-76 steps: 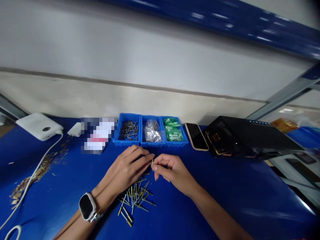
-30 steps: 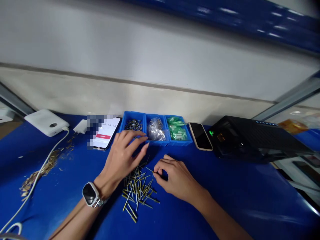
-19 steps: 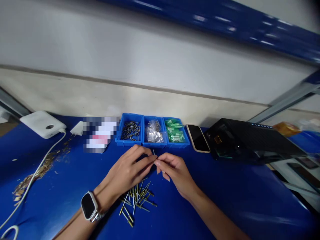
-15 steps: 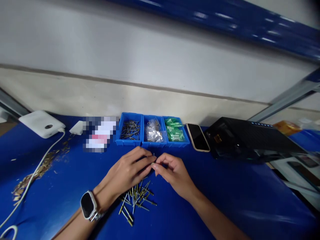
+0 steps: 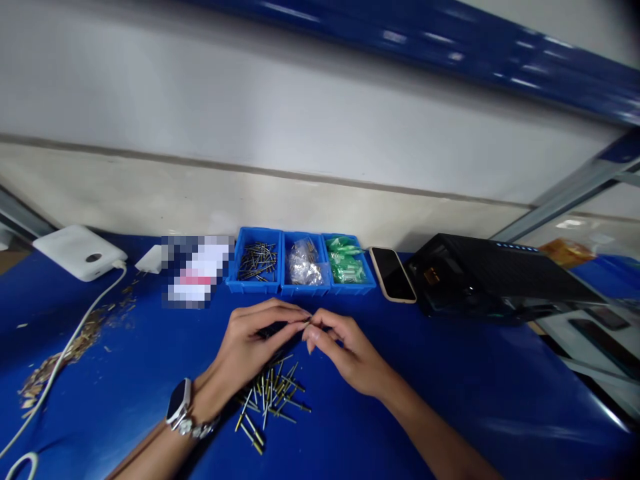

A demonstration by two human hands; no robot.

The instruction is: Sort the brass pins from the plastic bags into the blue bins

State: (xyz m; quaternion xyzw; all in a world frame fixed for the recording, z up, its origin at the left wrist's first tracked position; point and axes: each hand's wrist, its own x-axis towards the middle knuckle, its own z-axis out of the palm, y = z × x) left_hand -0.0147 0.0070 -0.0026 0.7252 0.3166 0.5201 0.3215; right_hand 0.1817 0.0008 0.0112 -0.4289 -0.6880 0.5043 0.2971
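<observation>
My left hand (image 5: 253, 340), with a watch on its wrist, is closed in a pinch, thumb against fingertips. My right hand (image 5: 350, 350) meets it from the right, its thumb and fingers also pinched together. The fingertips of both hands touch, around a tiny piece that is too covered to name. Just below them, a loose pile of blind rivets (image 5: 273, 393) with yellowish bodies and silvery pins lies on the blue table (image 5: 450, 400). Beyond the hands stand three blue bins: one with darker rivets (image 5: 259, 259), one with clear plastic bags (image 5: 305, 263), one with green packets (image 5: 346, 260).
A phone (image 5: 393, 275) and a black box-shaped device (image 5: 495, 277) stand right of the bins. To the left are a white power bank (image 5: 80, 252) with a cable, a white plug (image 5: 150, 259), a blurred-out paper (image 5: 200, 270) and brown debris (image 5: 65, 360). A blue shelf beam (image 5: 400, 47) crosses overhead.
My left hand has turned, so its thumb now shows below the fingers and its watch faces more to the side. Both hands stay together at the fingertips. The view has shifted slightly.
</observation>
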